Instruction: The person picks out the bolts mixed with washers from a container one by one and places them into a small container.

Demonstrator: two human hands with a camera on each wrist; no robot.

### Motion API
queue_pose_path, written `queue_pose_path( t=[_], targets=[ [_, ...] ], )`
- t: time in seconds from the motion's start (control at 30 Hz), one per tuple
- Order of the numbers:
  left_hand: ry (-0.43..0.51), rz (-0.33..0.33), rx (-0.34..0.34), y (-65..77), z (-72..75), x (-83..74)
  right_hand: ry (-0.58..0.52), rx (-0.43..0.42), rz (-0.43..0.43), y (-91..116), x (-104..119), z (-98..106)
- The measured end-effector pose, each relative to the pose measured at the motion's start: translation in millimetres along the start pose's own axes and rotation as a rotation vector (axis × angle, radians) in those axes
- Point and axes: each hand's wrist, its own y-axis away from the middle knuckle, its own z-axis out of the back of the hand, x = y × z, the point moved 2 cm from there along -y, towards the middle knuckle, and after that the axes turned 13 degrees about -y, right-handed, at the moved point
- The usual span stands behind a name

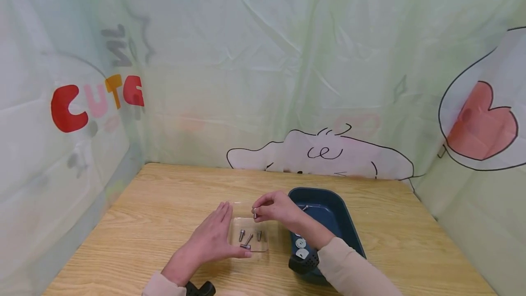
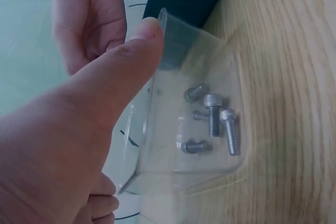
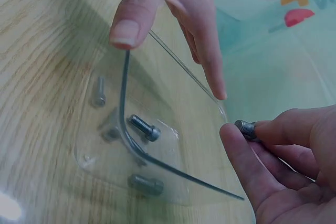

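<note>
A clear plastic box (image 1: 252, 225) stands on the table with several metal socket-head bolts (image 2: 213, 114) in it. My left hand (image 1: 213, 236) rests against it, fingers straight along the left side and thumb lying over the near rim. Above the box's far right part, my right hand (image 1: 281, 210) pinches one bolt (image 3: 245, 128) between thumb and fingertips. That bolt's threaded end sticks out in the right wrist view; its other end is hidden by the fingers.
Right of the box is a dark blue tray (image 1: 334, 204), partly covered by the right forearm. In it lie a bolt (image 1: 305, 208) and round white pieces (image 1: 301, 243). Printed curtains hang behind and left of the wooden table (image 1: 172, 195).
</note>
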Motion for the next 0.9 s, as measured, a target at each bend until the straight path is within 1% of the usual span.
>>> queue_pose_path(
  t=[0.2,0.4,0.7,0.9],
  targets=[
    [-0.005,0.003,-0.011,-0.2,-2.1,3.3,0.027,0.016,0.000,-5,-1,-11],
    [-0.011,0.004,-0.002,0.5,-1.1,3.2,0.080,0.031,-0.011,-7,-5,-20],
    [-0.018,0.002,0.012,0.2,0.2,1.2,0.127,0.051,-0.036,-7,-11,-21],
    [-0.009,0.012,0.017,-0.7,-1.5,2.1,0.138,0.058,-0.027,-7,-12,-20]
  ],
)
